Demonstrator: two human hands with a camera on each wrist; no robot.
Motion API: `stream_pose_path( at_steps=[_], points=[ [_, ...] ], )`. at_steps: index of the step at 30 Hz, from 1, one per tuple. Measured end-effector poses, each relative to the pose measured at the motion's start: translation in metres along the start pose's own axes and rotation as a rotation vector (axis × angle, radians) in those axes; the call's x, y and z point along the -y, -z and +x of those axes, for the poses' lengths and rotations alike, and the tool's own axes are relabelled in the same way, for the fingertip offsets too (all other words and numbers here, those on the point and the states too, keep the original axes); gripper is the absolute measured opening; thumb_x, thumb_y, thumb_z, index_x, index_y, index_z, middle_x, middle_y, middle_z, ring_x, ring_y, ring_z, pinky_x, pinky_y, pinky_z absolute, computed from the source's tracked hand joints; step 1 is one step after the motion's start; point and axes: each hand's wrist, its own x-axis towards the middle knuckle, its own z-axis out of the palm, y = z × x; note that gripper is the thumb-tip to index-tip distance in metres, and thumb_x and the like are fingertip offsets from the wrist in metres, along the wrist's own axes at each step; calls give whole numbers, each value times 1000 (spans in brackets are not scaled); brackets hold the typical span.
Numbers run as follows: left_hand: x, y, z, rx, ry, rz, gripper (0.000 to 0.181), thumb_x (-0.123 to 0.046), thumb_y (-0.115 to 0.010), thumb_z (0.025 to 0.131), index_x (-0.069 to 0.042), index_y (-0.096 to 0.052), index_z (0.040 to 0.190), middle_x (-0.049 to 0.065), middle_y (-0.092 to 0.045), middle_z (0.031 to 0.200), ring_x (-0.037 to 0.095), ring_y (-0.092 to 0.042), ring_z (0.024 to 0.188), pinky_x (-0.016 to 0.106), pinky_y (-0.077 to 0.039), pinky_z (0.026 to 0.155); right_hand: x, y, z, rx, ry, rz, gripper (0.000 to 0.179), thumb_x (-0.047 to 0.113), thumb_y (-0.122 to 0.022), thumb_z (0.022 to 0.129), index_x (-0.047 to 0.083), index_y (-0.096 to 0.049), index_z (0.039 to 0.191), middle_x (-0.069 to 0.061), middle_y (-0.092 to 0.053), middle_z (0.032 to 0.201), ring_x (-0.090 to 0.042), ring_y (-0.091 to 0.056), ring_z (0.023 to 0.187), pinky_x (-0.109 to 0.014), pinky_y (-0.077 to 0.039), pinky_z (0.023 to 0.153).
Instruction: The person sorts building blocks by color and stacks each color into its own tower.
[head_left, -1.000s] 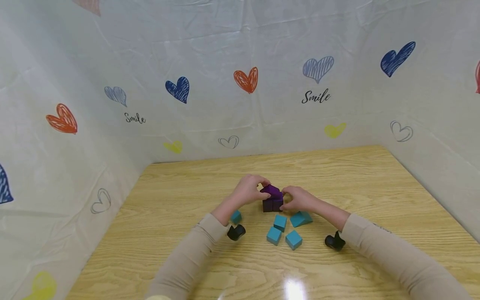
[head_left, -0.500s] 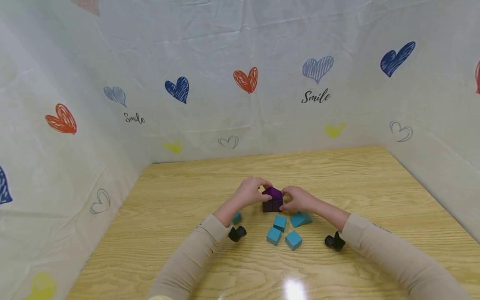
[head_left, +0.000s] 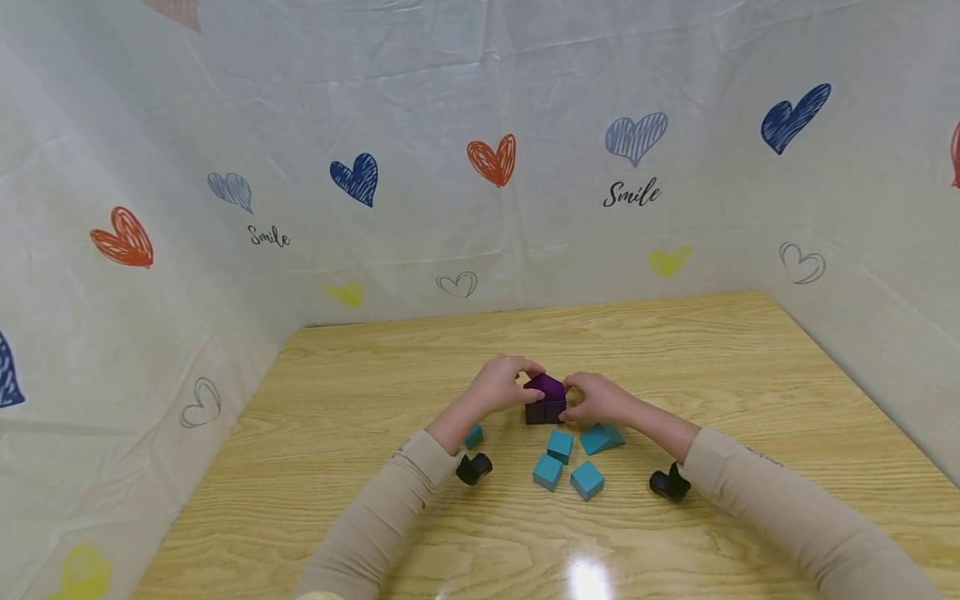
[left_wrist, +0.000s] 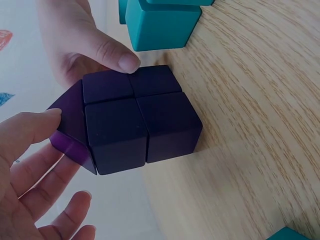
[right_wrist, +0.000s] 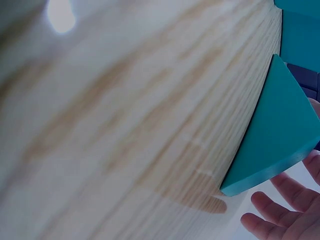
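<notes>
Several dark purple cubes (head_left: 555, 412) sit tightly together near the table's middle. A purple triangular block (head_left: 553, 386) lies against them, like a roof, in the head view. My left hand (head_left: 497, 386) pinches that triangular block; in the left wrist view its thumb lies on the block's face (left_wrist: 71, 112) and the lower fingers are spread apart. From the right, my right hand (head_left: 600, 398) holds the cubes, its thumb tip pressed on their side; its index finger's contact is hidden. A teal triangular block (head_left: 600, 438) stands just in front of my right hand.
Teal cubes (head_left: 547, 472) lie in front of the purple ones, and another teal cube (head_left: 474, 436) is beside my left wrist. Black wrist cameras (head_left: 475, 468) hang under both wrists. A white cloth with hearts (head_left: 495, 250) surrounds the wooden table (head_left: 375, 358).
My left hand has shifted slightly right and down, and the purple triangular block has turned and settled squarely over the cubes. My right hand has stayed in place.
</notes>
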Motion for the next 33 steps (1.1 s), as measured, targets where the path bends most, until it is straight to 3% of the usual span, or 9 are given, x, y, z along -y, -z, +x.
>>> stream_pose_path(
  at_steps=[13,20,27,33],
  points=[
    [0,1,-4,1,-9,-11,38,-25,-69,82,-11,-64,116,3,-65,106,24,-56,99,32,-46,82,2,-1,0,6,-11,-7,30,21,-74,75,4,-63,96,-8,-64,96,-22,-57,90,-39,-45,76],
    [2,3,-10,-13,-26,-34,42,-26,-68,83,-8,-61,119,6,-63,110,26,-56,104,35,-46,86,6,3,-3,16,-43,-26,49,23,-74,76,-5,-57,113,-19,-60,112,-35,-54,106,-48,-43,88],
    [6,12,-30,-110,-26,-73,41,-26,-66,84,-9,-60,121,6,-63,111,27,-56,102,36,-46,85,14,22,-16,-19,-32,-33,53,22,-70,80,-7,-52,121,-24,-53,122,-41,-46,115,-50,-40,92],
    [5,17,-53,-171,-52,-93,36,-20,-66,85,-6,-62,117,7,-64,106,26,-57,93,35,-46,78,26,35,-33,-45,-32,-71,44,20,-68,81,-8,-57,114,-22,-58,113,-40,-52,106,-46,-45,85]
  ],
)
